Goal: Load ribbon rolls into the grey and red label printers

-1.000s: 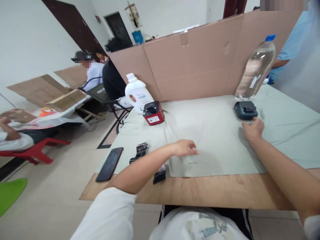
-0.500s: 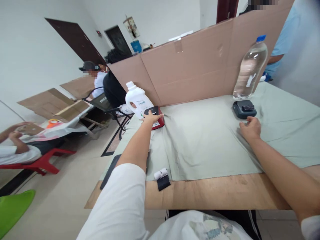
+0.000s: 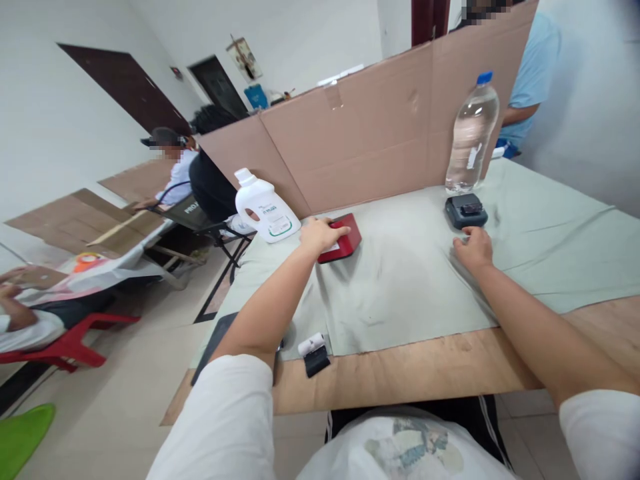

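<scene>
Room: white walls, a dark door at the left, and a cardboard screen (image 3: 370, 140) standing along the far edge of the surface (image 3: 435, 367), which is wooden and covered by a grey-green cloth (image 3: 550, 247).
Left hand (image 3: 325, 235): laid over the near left part of the red device (image 3: 343, 241), fingers curled down onto its top; half a second ago it was only reaching the device's edge with fingers stretched out.
Red device: now lies nearer the middle of the cloth and farther from the white jug (image 3: 264, 212) than before, with its top tilted toward the camera.
Right hand (image 3: 474, 248): rests on the cloth with fingers loosely curled, holding nothing, just short of the dark grey device (image 3: 466, 211); its place by that device is unchanged.
Beyond the right hand: a clear water bottle (image 3: 471, 137) with a blue cap stands upright just behind the dark grey device.
Near edge: a small white roll on a black holder (image 3: 313, 353) sits at the cloth's hem, and a dark phone (image 3: 213, 341) shows partly under the left forearm.
Others: people sit at the left, and a person in a light blue shirt (image 3: 530, 73) is behind the screen.
</scene>
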`<state>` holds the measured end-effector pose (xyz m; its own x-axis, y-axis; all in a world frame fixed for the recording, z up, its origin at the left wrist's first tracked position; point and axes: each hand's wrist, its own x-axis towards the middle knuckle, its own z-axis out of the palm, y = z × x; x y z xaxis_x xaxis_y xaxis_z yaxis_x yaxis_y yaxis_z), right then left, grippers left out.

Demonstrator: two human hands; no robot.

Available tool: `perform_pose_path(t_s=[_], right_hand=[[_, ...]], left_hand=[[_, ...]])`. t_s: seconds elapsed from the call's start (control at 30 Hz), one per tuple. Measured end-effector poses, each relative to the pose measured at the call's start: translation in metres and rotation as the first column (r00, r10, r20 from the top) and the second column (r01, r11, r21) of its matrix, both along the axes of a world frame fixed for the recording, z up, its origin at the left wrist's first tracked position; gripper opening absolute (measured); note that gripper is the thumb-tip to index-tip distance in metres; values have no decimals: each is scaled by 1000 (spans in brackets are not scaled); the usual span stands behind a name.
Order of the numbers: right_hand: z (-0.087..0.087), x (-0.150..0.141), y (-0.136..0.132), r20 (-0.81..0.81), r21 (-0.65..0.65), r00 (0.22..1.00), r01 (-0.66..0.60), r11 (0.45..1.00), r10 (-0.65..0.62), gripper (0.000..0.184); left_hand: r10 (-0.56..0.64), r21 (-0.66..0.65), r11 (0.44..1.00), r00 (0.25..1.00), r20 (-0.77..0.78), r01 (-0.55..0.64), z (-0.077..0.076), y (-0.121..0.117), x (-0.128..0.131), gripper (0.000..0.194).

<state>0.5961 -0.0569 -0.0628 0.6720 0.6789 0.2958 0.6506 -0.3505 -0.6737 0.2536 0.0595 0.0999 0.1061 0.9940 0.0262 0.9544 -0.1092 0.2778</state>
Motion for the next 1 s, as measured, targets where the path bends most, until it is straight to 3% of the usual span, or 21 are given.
perform_pose_path(t_s=[0.1,0.23,0.43,0.6,0.67,0.7,0.8,0.9,0.93,1.0], right_hand=[[-1,2,-3,18,-3,1000,-25,1000,26,24],[-4,2,-7,46,-15,997,-65,998,65,23],[-13,0,-9,126,-50,978,-160,986,165,23],[-5,-16,-13,182,14,951,-255,967,249,25],[9,-37,-16,224,116,908,-386,915,354,24],[18,-51,-19,253,169,868,-474,864,427,25],[44,-98,-28,342,282,727,-684,673,595,28],[57,-135,-36,438,283,572,-820,497,693,25],[56,-143,-37,462,274,535,-844,460,707,23],[51,-152,-40,481,272,519,-854,443,706,19]], left_hand=[[-161,-49,986,986,-49,159,5,-42,30,75],[-192,4,981,981,37,191,-4,-91,49,71],[-237,141,964,970,53,227,-40,-135,39,66],[-294,161,945,955,28,286,-59,-146,21,68],[-336,160,933,940,66,322,-59,-142,13,69],[-359,160,926,928,94,342,-58,-139,9,67],[-430,149,902,880,203,406,-53,-127,-4,47],[-489,135,871,805,335,473,-49,-112,-14,35],[-492,131,867,785,376,481,-50,-107,-17,33],[-463,118,878,762,454,463,-52,-96,-23,22]])
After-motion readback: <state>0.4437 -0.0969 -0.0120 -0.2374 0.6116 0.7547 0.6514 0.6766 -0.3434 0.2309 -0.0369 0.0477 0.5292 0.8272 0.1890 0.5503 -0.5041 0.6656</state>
